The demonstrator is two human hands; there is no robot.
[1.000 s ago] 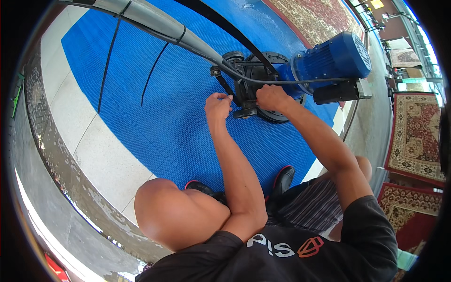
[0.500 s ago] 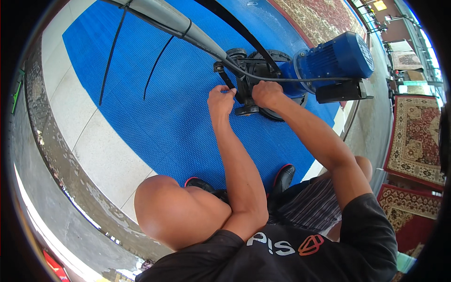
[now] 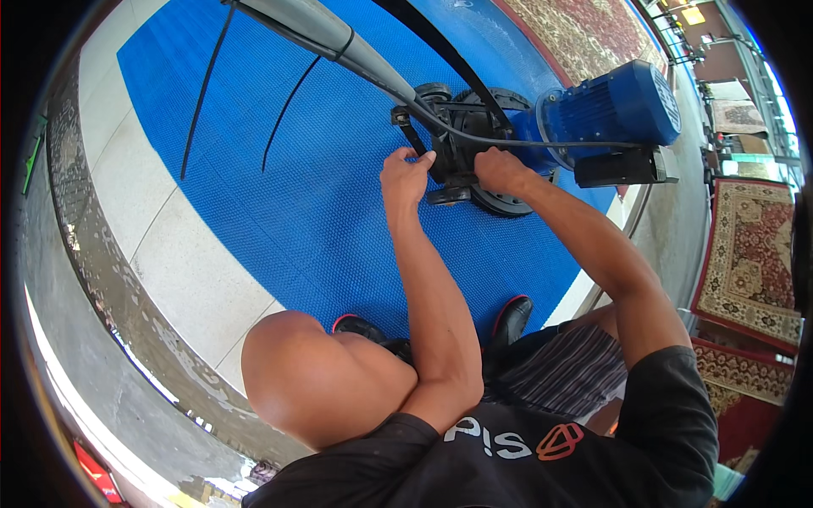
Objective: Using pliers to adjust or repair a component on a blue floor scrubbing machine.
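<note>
A floor machine with a blue motor point(image 3: 610, 110), a grey pole point(image 3: 356, 59), small black wheels point(image 3: 447, 196) and a large round black base point(image 3: 504, 201) stands on a blue textured mat point(image 3: 288, 212). My left hand point(image 3: 404, 176) has its fingers closed on a short black bar point(image 3: 411, 131) at the machine's near left side. My right hand point(image 3: 501, 171) is closed beside the motor's lower housing; what its fingers hold is hidden. A black cable point(image 3: 576, 144) runs along the pole toward the motor, above both hands.
White tiles point(image 3: 157, 245) and a wet gutter point(image 3: 118, 322) run along the left. A patterned rug point(image 3: 576, 30) lies behind the machine, and more rugs point(image 3: 745, 254) are at the right. My black boots point(image 3: 512, 322) rest on the mat.
Both hands have moved slightly up and right. The machine and pole appear shifted a little rightward in the view, along with some of the surroundings.
</note>
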